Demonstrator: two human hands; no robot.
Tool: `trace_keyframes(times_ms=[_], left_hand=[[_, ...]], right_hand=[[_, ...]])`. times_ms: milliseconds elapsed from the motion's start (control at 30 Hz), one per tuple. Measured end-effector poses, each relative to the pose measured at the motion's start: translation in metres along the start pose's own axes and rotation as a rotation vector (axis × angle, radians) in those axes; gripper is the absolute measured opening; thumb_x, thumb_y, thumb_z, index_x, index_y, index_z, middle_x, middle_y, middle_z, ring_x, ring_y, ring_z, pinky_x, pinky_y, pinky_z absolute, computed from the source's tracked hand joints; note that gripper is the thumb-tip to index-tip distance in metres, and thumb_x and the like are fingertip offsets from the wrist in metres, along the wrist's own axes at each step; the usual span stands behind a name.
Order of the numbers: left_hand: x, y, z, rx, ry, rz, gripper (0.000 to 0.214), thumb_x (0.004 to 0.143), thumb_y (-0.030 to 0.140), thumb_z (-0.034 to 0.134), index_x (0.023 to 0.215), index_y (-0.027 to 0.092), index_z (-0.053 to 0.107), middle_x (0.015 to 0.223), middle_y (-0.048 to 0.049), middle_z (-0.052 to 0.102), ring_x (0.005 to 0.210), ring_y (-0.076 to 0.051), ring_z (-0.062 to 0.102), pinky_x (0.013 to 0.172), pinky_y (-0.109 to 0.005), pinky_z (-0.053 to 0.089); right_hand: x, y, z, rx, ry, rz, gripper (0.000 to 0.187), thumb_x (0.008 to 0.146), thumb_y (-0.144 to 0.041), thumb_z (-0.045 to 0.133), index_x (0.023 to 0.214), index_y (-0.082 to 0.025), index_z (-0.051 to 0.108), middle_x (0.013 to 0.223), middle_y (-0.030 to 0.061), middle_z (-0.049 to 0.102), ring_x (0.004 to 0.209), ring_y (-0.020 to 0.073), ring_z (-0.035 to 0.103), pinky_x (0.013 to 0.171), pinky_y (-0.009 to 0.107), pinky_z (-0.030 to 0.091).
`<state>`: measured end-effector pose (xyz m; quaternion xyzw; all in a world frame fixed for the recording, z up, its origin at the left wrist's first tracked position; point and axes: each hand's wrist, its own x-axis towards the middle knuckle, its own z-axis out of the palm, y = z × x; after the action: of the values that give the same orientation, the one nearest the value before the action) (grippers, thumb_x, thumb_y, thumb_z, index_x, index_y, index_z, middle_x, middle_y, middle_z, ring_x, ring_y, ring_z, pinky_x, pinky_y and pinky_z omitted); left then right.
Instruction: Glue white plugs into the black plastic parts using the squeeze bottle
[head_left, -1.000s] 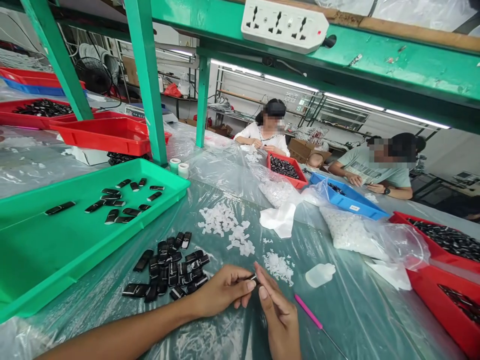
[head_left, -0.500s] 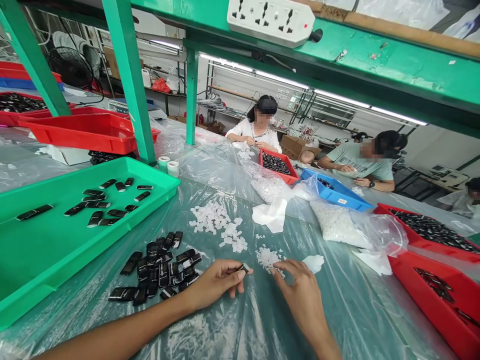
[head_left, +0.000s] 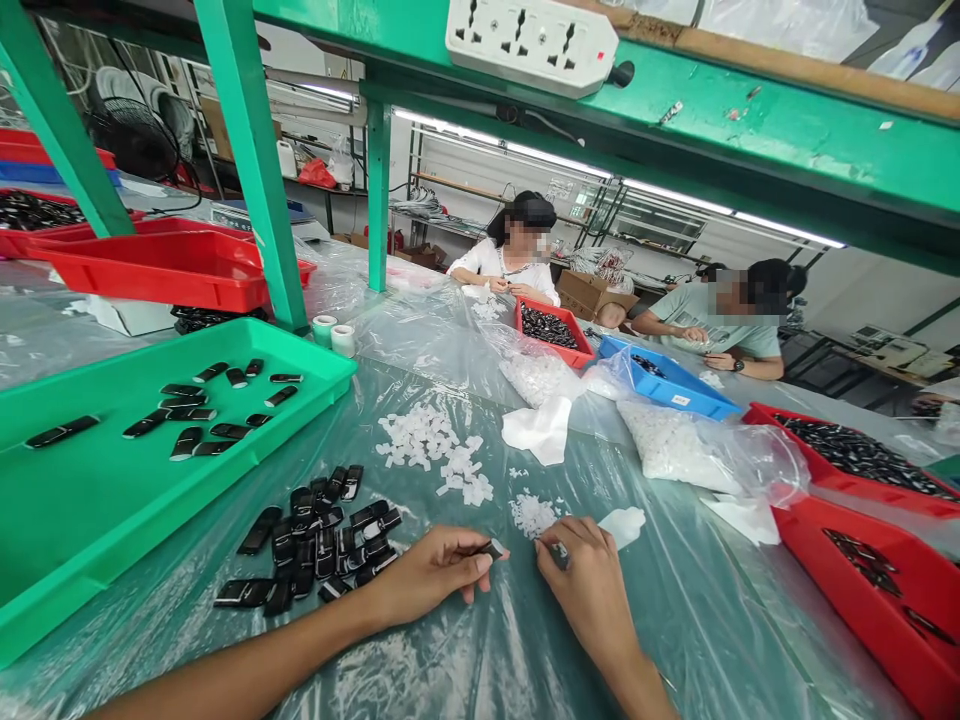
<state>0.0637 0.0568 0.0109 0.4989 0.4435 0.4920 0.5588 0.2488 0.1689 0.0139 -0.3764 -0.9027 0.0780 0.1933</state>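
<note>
My left hand pinches a small black plastic piece with a pale end between thumb and fingers. At the near edge of a pile of tiny white bits, my right hand has its fingers drawn together; anything between the tips is too small to make out. Beyond the hands lies a heap of larger white pieces. To the left of my left hand, several glossy black plastic pieces are heaped on the plastic-covered table.
A green tray holding several black pieces stands at left. Red trays and a blue tray line the right. A bag of white pieces lies behind my right hand. Two people sit across the table under a green frame.
My right hand has shifted slightly left and its fingertips have come closer together beside the tiny white bits. My left hand still holds the black piece, now with its pale end more visible.
</note>
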Motion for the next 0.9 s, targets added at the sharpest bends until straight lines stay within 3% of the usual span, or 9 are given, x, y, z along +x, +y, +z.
trace_keyframes(times_ms=[600, 667, 800, 900], left_hand=[[0.000, -0.001, 0.001, 0.014, -0.030, -0.027, 0.035, 0.086, 0.042, 0.053, 0.094, 0.010, 0.066, 0.074, -0.0039, 0.057, 0.061, -0.011, 0.049, 0.059, -0.021, 0.039], [0.001, 0.000, 0.001, 0.010, -0.041, -0.027, 0.035, 0.086, 0.042, 0.053, 0.097, 0.011, 0.066, 0.074, -0.0038, 0.057, 0.060, -0.011, 0.049, 0.059, -0.022, 0.039], [-0.001, 0.002, 0.000, 0.013, -0.097, 0.004, 0.035, 0.087, 0.043, 0.052, 0.102, 0.014, 0.066, 0.074, -0.0042, 0.057, 0.061, -0.011, 0.049, 0.060, -0.023, 0.041], [-0.002, 0.002, 0.001, 0.018, -0.127, 0.018, 0.036, 0.087, 0.043, 0.051, 0.106, 0.015, 0.065, 0.076, -0.0045, 0.057, 0.061, -0.011, 0.049, 0.060, -0.023, 0.042]], right_hand=[[0.000, -0.009, -0.001, 0.041, -0.009, -0.034, 0.015, 0.081, -0.015, 0.055, 0.070, -0.021, 0.064, 0.076, 0.0030, 0.063, 0.082, 0.0237, 0.053, 0.082, 0.042, 0.032], [-0.002, -0.011, -0.005, 0.214, 0.007, -0.019, 0.011, 0.082, -0.020, 0.056, 0.074, -0.022, 0.063, 0.079, 0.0025, 0.062, 0.083, 0.0225, 0.053, 0.081, 0.039, 0.035], [-0.007, -0.016, -0.010, 0.823, -0.086, -0.006, 0.007, 0.082, -0.026, 0.060, 0.076, -0.023, 0.062, 0.081, 0.0012, 0.060, 0.080, 0.0181, 0.056, 0.074, 0.030, 0.042], [-0.009, -0.020, -0.010, 1.030, -0.165, -0.027, 0.003, 0.080, -0.023, 0.063, 0.077, -0.023, 0.064, 0.082, 0.0006, 0.060, 0.081, 0.0171, 0.058, 0.074, 0.029, 0.042]])
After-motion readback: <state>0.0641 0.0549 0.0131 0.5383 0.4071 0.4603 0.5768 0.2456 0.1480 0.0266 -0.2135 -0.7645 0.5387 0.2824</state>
